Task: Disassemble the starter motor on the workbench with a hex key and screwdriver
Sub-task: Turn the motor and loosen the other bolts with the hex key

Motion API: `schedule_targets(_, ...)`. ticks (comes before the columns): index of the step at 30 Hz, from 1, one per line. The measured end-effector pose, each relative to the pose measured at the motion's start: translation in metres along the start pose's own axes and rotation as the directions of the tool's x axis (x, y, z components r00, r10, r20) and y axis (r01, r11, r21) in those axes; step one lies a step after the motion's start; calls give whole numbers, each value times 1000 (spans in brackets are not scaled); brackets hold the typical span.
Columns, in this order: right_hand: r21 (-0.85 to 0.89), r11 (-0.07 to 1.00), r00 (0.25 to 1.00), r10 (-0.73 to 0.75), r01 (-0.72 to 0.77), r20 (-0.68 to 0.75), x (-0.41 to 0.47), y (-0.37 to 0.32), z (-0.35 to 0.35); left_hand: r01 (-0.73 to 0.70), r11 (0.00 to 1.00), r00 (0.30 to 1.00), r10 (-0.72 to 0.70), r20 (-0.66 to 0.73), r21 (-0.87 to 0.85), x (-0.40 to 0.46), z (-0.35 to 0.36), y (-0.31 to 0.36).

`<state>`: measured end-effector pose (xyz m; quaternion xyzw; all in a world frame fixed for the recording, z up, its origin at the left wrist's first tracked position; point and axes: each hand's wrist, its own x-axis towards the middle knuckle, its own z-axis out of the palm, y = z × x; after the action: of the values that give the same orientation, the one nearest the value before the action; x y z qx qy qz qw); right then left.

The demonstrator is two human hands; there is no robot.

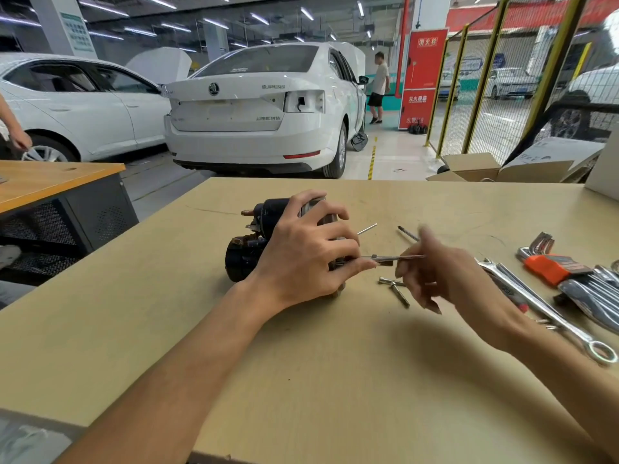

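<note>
The starter motor [268,239] lies on its side at the centre of the frame on the workbench [335,380], and the left hand [301,259] wraps over its housing, fingers curled round it to hold it down. A long through bolt [395,257] sticks out of the motor's end toward the right of the frame, and the right hand [432,272], blurred, has its fingers at the bolt's free end; it looks like a light pinch, though I cannot tell for sure whether the fingers are closed on it. The step in hand seems to be drawing this bolt out of the housing. Two loose bolts [397,289] lie just below the right hand, a sign that fasteners are already out. A second thin rod [366,228] pokes out near the left fingers, and a screwdriver tip [407,233] shows beyond the right hand. The next move calls for a straight pull along the bolt's axis toward the right while the left hand keeps the motor from rolling. That path runs toward the combination wrench [549,313] and the hex key set [549,262] at right of frame, so the room there is tight; the lower part of the bench is open, and the far edge lies well behind the motor
</note>
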<state>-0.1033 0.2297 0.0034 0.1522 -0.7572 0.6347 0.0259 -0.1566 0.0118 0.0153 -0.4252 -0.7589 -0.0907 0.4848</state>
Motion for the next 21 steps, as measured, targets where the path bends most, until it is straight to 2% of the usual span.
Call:
schedule_targets(1,108,991,996,73,-77,48,2,-2,-1,2,1000,1000,-2,-2,-3,0,0,0)
schedule_targets(3,169,977,989,112,-126,92,3,-3,-2,7,1000,1000,-7,-2,-7,0,0,0)
schedule_targets(13,135,991,996,-16,3,93,1,-2,-5,21,999,1000,-20,22,-29,0,-2,-1)
schedule_targets(21,-2,997,993,-83,83,-82,1,5,1,28,999,999,-27,37,-39,1,-4,0)
